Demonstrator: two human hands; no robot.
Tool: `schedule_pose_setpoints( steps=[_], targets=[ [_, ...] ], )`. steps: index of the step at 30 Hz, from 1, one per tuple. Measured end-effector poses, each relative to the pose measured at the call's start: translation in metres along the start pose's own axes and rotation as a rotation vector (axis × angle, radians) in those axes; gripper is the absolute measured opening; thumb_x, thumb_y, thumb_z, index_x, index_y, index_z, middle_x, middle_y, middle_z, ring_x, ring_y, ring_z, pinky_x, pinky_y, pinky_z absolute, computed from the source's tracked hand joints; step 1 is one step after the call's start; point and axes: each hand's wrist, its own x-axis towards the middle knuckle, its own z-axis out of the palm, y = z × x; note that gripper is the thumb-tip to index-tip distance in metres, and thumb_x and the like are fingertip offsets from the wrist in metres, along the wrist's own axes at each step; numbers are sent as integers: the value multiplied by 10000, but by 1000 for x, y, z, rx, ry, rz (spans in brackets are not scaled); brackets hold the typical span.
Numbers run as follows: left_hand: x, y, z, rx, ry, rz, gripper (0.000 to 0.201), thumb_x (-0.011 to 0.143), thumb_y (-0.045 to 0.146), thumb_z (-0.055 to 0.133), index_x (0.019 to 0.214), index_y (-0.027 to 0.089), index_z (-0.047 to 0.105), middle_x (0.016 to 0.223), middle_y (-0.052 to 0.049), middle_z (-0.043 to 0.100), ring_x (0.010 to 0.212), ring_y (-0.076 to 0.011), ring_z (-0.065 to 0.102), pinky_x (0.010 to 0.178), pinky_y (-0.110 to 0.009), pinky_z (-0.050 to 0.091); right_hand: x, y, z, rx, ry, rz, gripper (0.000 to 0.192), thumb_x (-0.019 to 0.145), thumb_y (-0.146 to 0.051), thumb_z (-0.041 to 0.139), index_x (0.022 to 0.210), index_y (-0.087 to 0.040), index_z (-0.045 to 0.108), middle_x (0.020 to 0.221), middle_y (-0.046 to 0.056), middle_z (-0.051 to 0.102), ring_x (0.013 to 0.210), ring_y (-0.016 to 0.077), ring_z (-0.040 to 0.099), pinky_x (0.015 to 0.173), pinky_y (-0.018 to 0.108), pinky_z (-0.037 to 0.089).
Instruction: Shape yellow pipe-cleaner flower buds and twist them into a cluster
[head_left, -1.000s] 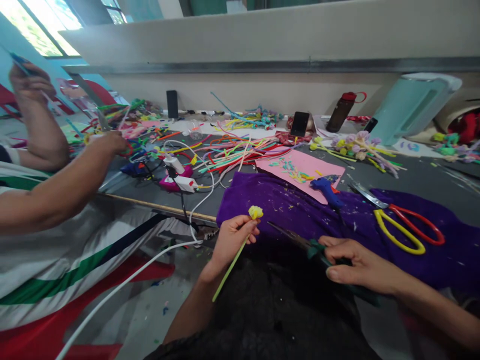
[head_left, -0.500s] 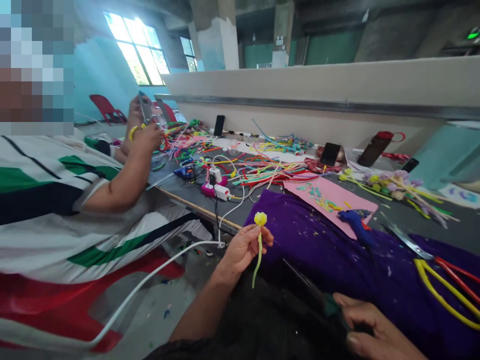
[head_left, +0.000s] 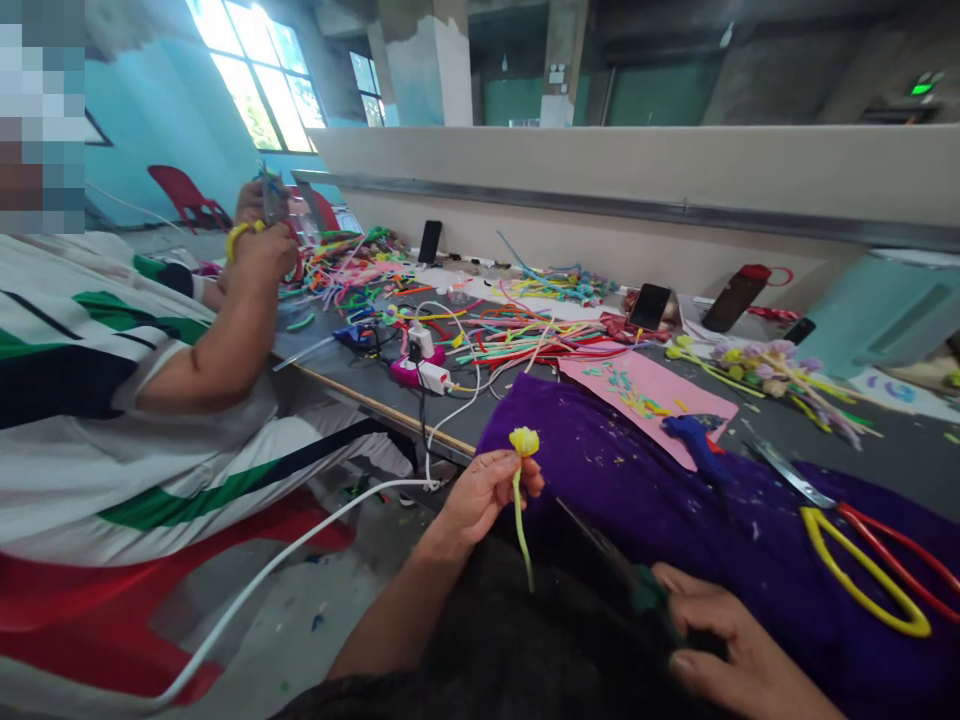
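Item: yellow pipe-cleaner flower [head_left: 523, 441] on a green stem, being pinched upright between thumb and fingertips of the left hand [head_left: 480, 497], just off the table [head_left: 360, 372] edge beside the purple cloth [head_left: 600, 460]. The right hand [head_left: 720, 645] is closing its fingers around dark green-handled scissors [head_left: 622, 575], blades pointing toward the stem; trimming appears in hand, calling for the blades to meet the stem. Containers: a dark bottle [head_left: 735, 297], contents indiscernible.

A fuzzy pipe-cleaner flower [head_left: 523, 441] with yellow head and pale green stem; a purple cloth [head_left: 645, 480] flecked with pale scraps; pink paper sheet [head_left: 660, 385]; yellow-and-red handled scissors [head_left: 870, 560]; a white shirt [head_left: 97, 400] striped green and navy.
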Motion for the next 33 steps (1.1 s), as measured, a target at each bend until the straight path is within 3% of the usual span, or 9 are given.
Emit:
schedule_pose_setpoints(
  steps=[5, 11, 19, 33],
  targets=[
    [0, -1, 7, 68, 8, -20, 266, 699, 342, 648, 757, 83, 663, 684, -91, 668, 588, -149, 610, 479, -204, 422, 4, -6, -2, -114, 86, -16, 342, 753, -446, 560, 586, -174, 437, 737, 33, 462, 739, 188, 470, 663, 285, 395],
    [0, -3, 9, 94, -13, -22, 278, 729, 368, 617, 728, 92, 655, 646, -69, 651, 569, -134, 594, 482, -197, 411, 10, -7, 0, -169, 92, -39, 339, 776, -406, 524, 584, -178, 361, 708, 13, 413, 699, 164, 449, 633, 270, 373],
    [-3, -5, 12, 196, -51, -30, 272, 779, 360, 569, 742, 105, 656, 659, -48, 642, 521, -87, 559, 509, -195, 413, 10, -8, -7, -280, 139, -34, 342, 776, -404, 531, 571, -183, 370, 696, 20, 446, 767, 193, 482, 672, 282, 392],
    [0, -6, 12, 279, -104, 8, 267, 766, 360, 583, 777, 104, 659, 649, -50, 633, 476, -75, 509, 457, -191, 362, 9, -15, -9, -249, 113, -47, 334, 788, -369, 532, 585, -173, 353, 736, 8, 390, 718, 149, 425, 621, 262, 345]
  ],
)
